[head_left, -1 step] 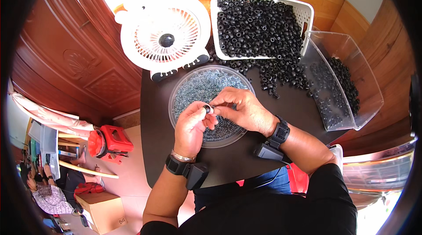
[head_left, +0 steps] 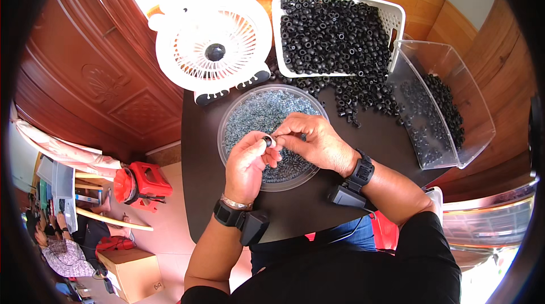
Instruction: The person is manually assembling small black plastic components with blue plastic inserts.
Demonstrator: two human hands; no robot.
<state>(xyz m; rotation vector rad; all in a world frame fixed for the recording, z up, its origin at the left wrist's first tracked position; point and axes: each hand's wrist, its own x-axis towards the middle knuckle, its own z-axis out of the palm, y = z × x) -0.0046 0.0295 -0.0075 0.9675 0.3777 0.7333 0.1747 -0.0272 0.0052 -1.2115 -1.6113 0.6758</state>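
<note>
My left hand (head_left: 246, 159) is closed, pinching a small black round cap (head_left: 268, 141) between thumb and fingers. Against it, the thumb and forefinger of my right hand (head_left: 318, 140) press together; whatever they pinch is too small to make out. Both hands are above a round clear tub (head_left: 222, 153) filled with small shiny bluish-grey pieces (head_left: 269, 105), whose exact kind I cannot tell. Behind the tub, a white plastic basket (head_left: 402, 20) is heaped with small black caps (head_left: 335, 34) that have holes in them. More loose caps (head_left: 363, 96) lie spilled on the dark table in front of it.
A white fan (head_left: 214, 52) stands at the table's back left. To the right, a clear plastic bin (head_left: 434, 159) holds more black pieces. The dark tabletop (head_left: 204, 190) ends just before my body. On the floor at left are a red stool (head_left: 149, 183), a cardboard box (head_left: 133, 273) and another person (head_left: 68, 253).
</note>
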